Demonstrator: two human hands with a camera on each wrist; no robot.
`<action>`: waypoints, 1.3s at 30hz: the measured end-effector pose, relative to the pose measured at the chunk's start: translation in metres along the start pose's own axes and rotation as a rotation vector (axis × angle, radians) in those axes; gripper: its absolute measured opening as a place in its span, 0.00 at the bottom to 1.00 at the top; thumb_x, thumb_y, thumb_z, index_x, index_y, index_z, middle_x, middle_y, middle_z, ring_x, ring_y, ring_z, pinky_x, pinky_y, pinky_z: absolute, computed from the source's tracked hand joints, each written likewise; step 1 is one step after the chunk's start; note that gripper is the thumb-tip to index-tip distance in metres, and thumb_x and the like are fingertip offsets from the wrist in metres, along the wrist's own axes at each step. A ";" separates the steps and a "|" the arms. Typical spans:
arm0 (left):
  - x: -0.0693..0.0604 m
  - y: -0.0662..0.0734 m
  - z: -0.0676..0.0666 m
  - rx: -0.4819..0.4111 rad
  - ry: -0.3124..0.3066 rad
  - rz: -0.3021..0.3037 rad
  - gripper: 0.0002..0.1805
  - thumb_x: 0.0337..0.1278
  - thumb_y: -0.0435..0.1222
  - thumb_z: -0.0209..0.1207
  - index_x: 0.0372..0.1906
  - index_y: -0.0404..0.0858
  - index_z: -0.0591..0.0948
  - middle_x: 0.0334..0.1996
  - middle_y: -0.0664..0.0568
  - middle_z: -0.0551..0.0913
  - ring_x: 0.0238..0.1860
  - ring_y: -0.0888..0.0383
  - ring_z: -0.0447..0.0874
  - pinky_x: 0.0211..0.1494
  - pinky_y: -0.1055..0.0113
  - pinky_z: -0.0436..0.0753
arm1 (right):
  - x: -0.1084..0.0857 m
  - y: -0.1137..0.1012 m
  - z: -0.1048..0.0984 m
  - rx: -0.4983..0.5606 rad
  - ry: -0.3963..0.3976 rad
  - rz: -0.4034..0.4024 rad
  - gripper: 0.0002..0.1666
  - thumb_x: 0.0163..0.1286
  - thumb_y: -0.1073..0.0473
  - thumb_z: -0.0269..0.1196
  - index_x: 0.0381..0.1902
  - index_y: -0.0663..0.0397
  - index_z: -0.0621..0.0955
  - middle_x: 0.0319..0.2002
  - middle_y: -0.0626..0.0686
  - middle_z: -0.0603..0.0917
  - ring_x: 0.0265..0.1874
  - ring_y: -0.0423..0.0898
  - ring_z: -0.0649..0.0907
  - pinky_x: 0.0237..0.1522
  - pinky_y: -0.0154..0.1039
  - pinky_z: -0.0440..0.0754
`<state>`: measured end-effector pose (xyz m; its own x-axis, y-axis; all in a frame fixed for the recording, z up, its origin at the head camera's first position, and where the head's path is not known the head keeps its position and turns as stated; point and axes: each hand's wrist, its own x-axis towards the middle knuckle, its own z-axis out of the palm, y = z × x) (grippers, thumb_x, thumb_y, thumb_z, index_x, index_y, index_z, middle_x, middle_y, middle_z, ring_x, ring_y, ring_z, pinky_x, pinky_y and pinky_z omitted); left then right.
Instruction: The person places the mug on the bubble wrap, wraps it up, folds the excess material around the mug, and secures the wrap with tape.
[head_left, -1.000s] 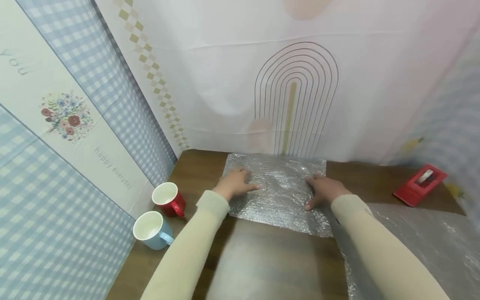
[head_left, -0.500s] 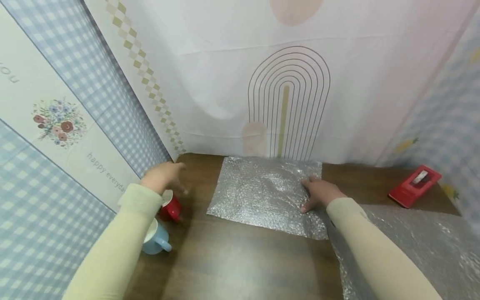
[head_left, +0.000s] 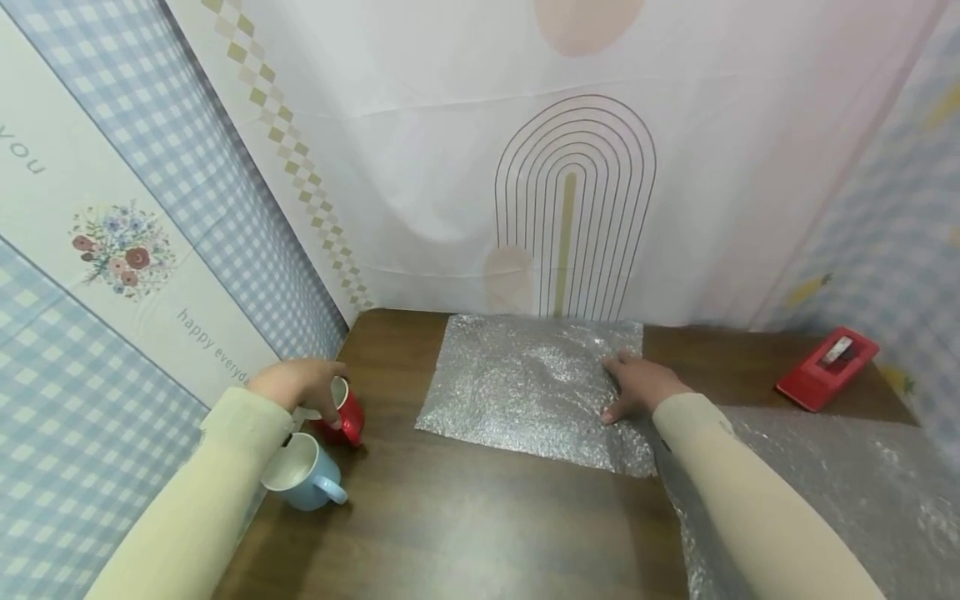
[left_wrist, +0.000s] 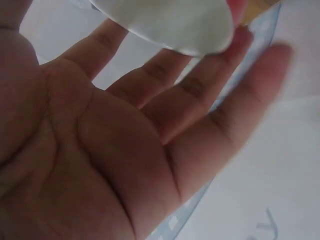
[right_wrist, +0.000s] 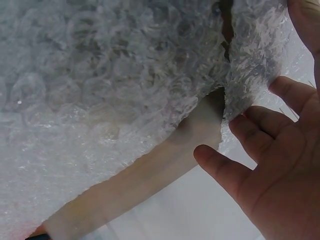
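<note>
In the head view, a red mug (head_left: 351,414) with a white inside stands at the table's left. My left hand (head_left: 303,385) is over and around its rim and partly hides it; the left wrist view has relaxed fingers (left_wrist: 192,87) beside the white rim. A light blue mug (head_left: 307,479) stands just in front. A rectangular sheet of bubble wrap (head_left: 517,392) lies flat at the table's middle back. On its right edge rests my right hand (head_left: 641,387), fingers spread, thumb apart. The right wrist view shows the fingertips at a bubble wrap edge.
A larger piece of bubble wrap (head_left: 832,483) covers the table's right side. Behind it, at the back right, is a red block-shaped object (head_left: 827,369) with a window. Fabric wall hangings (head_left: 420,167) enclose the wooden table (head_left: 465,525) at the left, back and right.
My left hand has left the bubble wrap sheet and moved left, then lowered to the red mug. The right hand has stayed on the sheet's right edge.
</note>
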<state>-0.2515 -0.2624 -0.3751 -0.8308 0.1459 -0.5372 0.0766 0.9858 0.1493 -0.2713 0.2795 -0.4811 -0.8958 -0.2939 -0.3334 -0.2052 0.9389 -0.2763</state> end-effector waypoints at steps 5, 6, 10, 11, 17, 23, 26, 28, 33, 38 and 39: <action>0.004 0.003 0.000 0.027 0.001 0.020 0.40 0.44 0.33 0.83 0.68 0.40 0.82 0.51 0.41 0.88 0.49 0.45 0.85 0.47 0.54 0.84 | 0.000 0.004 0.002 0.006 0.011 -0.006 0.70 0.60 0.38 0.86 0.88 0.64 0.66 0.87 0.81 0.56 0.84 0.84 0.64 0.81 0.80 0.69; 0.005 0.004 0.000 0.024 0.000 0.021 0.40 0.44 0.32 0.82 0.68 0.41 0.83 0.50 0.41 0.88 0.48 0.45 0.84 0.46 0.56 0.84 | 0.000 0.004 0.002 0.004 0.012 -0.007 0.70 0.60 0.38 0.86 0.88 0.64 0.66 0.87 0.81 0.56 0.84 0.84 0.64 0.81 0.80 0.70; 0.007 0.005 0.000 0.031 0.007 0.042 0.39 0.43 0.32 0.80 0.68 0.41 0.82 0.49 0.43 0.87 0.47 0.47 0.83 0.45 0.58 0.82 | -0.003 0.007 0.001 0.001 0.019 0.001 0.69 0.59 0.39 0.86 0.87 0.65 0.67 0.87 0.81 0.56 0.84 0.84 0.64 0.81 0.81 0.70; 0.007 0.006 0.000 0.033 0.009 0.046 0.39 0.43 0.31 0.79 0.68 0.41 0.82 0.49 0.43 0.87 0.47 0.47 0.83 0.45 0.58 0.82 | -0.003 0.008 0.001 0.003 0.020 0.004 0.69 0.60 0.39 0.86 0.88 0.65 0.66 0.87 0.81 0.56 0.84 0.83 0.63 0.81 0.81 0.69; 0.008 0.011 -0.001 0.036 0.011 0.057 0.42 0.42 0.32 0.79 0.70 0.40 0.82 0.49 0.44 0.88 0.47 0.47 0.83 0.44 0.58 0.82 | -0.007 0.009 0.001 0.026 0.013 0.013 0.69 0.60 0.39 0.85 0.88 0.64 0.66 0.88 0.81 0.54 0.85 0.83 0.62 0.81 0.82 0.69; 0.010 0.025 -0.006 0.007 0.012 0.085 0.43 0.43 0.30 0.77 0.73 0.38 0.81 0.51 0.42 0.88 0.47 0.47 0.84 0.44 0.60 0.85 | -0.012 0.005 -0.002 0.029 0.012 0.017 0.68 0.60 0.40 0.85 0.88 0.64 0.66 0.88 0.81 0.55 0.85 0.83 0.62 0.81 0.82 0.69; 0.011 0.035 -0.011 0.002 0.007 0.097 0.42 0.44 0.31 0.76 0.72 0.38 0.81 0.51 0.41 0.88 0.46 0.47 0.85 0.41 0.62 0.86 | -0.012 0.004 -0.003 0.024 0.013 0.015 0.68 0.61 0.40 0.85 0.88 0.64 0.66 0.88 0.81 0.55 0.85 0.83 0.62 0.81 0.81 0.69; 0.012 0.041 -0.015 0.002 0.004 0.097 0.41 0.45 0.31 0.76 0.72 0.40 0.82 0.51 0.42 0.88 0.46 0.47 0.86 0.39 0.62 0.86 | -0.010 0.003 -0.004 0.019 0.014 0.012 0.68 0.61 0.40 0.85 0.88 0.64 0.66 0.88 0.81 0.55 0.85 0.83 0.62 0.81 0.81 0.69; 0.017 0.060 -0.029 0.057 0.019 0.101 0.39 0.47 0.33 0.78 0.70 0.44 0.83 0.54 0.44 0.89 0.49 0.46 0.87 0.42 0.59 0.89 | -0.007 0.002 -0.002 0.017 0.019 0.001 0.69 0.61 0.40 0.85 0.88 0.63 0.66 0.88 0.80 0.55 0.85 0.83 0.62 0.81 0.82 0.69; 0.024 0.084 -0.040 0.133 0.045 0.122 0.38 0.48 0.35 0.79 0.70 0.46 0.84 0.56 0.45 0.90 0.53 0.46 0.87 0.50 0.54 0.88 | -0.003 0.002 0.001 0.017 0.010 -0.001 0.69 0.61 0.40 0.85 0.88 0.63 0.65 0.88 0.81 0.55 0.85 0.84 0.62 0.80 0.83 0.69; 0.025 0.089 -0.042 0.142 0.051 0.123 0.37 0.48 0.35 0.79 0.69 0.47 0.85 0.56 0.46 0.90 0.53 0.46 0.87 0.52 0.53 0.89 | -0.003 0.001 0.002 0.017 0.009 0.002 0.69 0.61 0.40 0.85 0.89 0.63 0.65 0.88 0.80 0.55 0.85 0.83 0.62 0.80 0.83 0.69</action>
<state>-0.2889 -0.1742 -0.3406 -0.8369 0.2655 -0.4787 0.2537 0.9630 0.0907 -0.2681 0.2815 -0.4818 -0.8997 -0.2905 -0.3258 -0.1971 0.9363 -0.2907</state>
